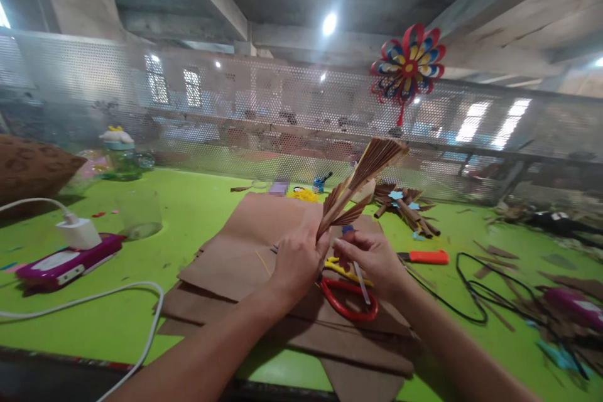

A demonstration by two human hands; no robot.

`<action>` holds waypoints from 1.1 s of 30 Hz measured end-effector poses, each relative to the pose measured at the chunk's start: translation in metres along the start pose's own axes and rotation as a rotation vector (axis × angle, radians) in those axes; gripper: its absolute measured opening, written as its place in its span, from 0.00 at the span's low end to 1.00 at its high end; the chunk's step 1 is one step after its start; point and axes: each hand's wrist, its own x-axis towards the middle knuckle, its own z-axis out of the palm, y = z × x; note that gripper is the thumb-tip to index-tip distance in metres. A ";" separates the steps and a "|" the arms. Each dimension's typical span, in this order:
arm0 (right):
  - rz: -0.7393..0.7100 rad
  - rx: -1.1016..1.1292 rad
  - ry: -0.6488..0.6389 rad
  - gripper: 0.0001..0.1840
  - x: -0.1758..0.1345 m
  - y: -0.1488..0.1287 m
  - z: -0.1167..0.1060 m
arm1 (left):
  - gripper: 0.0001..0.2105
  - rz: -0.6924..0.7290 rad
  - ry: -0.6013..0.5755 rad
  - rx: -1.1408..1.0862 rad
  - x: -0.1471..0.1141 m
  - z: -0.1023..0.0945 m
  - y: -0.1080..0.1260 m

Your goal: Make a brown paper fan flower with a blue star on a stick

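My left hand is closed around the narrow end of pleated brown paper, which fans out up and to the right. Close beside it, my right hand has its fingers bent together around a thin translucent stick. The stick's lower end points down, and a small blue piece shows just above these fingers. Under both hands lies a stack of brown paper sheets. Scissors with red handles rest on the stack, their blades mostly hidden by my left hand. A yellow handle shows behind them.
An orange-handled tool and a black cord lie to the right. Pleated paper pieces sit behind. At left are a purple power strip, a white cable and a clear cup. A perforated screen stands at the back.
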 end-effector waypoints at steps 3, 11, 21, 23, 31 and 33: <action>-0.024 0.031 0.090 0.12 0.000 0.000 -0.001 | 0.17 -0.008 -0.007 0.016 0.000 0.000 0.000; -0.116 0.381 0.220 0.10 0.002 -0.011 -0.007 | 0.18 -0.005 -0.025 0.011 -0.001 0.004 0.002; -0.139 0.338 0.272 0.09 0.004 -0.008 -0.010 | 0.18 0.015 -0.033 -0.005 -0.002 0.007 0.003; -0.139 0.327 0.267 0.09 0.004 -0.009 -0.009 | 0.17 0.010 -0.036 0.007 -0.002 0.006 0.003; -0.183 0.238 0.249 0.08 0.003 -0.005 -0.011 | 0.15 0.001 -0.037 0.034 -0.002 0.005 0.004; -0.196 0.221 0.250 0.08 0.003 -0.004 -0.012 | 0.15 0.004 -0.044 0.024 -0.002 0.006 0.004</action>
